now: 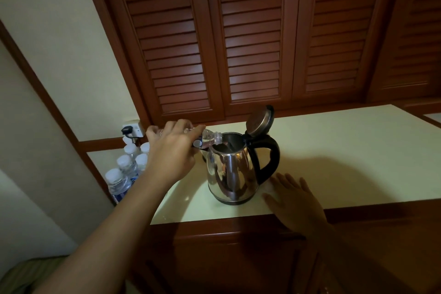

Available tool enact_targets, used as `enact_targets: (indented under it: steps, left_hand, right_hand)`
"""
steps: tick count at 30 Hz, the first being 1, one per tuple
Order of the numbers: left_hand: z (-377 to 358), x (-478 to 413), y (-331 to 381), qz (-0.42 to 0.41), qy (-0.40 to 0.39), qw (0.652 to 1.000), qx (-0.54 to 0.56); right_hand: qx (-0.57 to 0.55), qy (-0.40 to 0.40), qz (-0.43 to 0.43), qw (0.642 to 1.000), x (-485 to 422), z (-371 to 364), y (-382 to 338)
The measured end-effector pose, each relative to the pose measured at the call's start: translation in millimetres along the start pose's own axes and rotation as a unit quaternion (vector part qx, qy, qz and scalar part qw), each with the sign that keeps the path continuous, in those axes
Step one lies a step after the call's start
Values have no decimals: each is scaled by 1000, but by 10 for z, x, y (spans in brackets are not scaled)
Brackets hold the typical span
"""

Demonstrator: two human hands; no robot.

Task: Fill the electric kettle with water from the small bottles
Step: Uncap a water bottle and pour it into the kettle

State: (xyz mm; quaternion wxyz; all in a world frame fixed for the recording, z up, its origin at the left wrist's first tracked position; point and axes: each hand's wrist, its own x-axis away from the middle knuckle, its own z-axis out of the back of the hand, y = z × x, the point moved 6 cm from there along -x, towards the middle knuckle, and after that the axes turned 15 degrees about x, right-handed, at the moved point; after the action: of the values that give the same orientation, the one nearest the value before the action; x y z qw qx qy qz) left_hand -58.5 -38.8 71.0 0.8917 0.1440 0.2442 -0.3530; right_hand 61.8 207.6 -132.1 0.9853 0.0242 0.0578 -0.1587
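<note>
Kettle (230,174) sits upright on the counter (346,150) near the front edge, lid (260,120) flipped fully back so the mouth is clear for pouring. Handle (269,153) points right, away from the pour side.

L hand (173,148) is wrapped round a small bottle (211,138), fingers curled over the body. Bottle is tipped approx horizontal, cap off, neck just over the kettle rim, so prob mid-pour. Can't confirm the stream.

R hand (296,200) lies flat on the counter just beside the kettle base, fingers straight and spread, holding nothing. Likely bracing, or ready to steady the kettle. Can't tell if it touches the base.

Spare bottles (124,174) stand capped on a lower ledge to the left, within L reach for the next refill.
</note>
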Motion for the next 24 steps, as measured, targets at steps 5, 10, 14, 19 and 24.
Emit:
enact_targets:
  steps: [5,10,14,19,24]
  left_hand:
    - [-17,-40,52,-18,-3,999,-36]
    - [-28,-66,100,-39,-9,997,-60]
    - [-27,-95,150,-61,-14,995,-73]
    - [-25,-132,191,-95,-20,991,-89]
    - [-29,-164,248,-122,-35,986,-109]
  right_hand:
    - [-8,14,4,1000,13,65,3]
    - [-21,13,8,1000,29,98,-3]
    - [-32,13,12,999,38,125,-6]
    - [-44,17,11,999,54,119,3]
    - [-49,22,11,998,61,113,12]
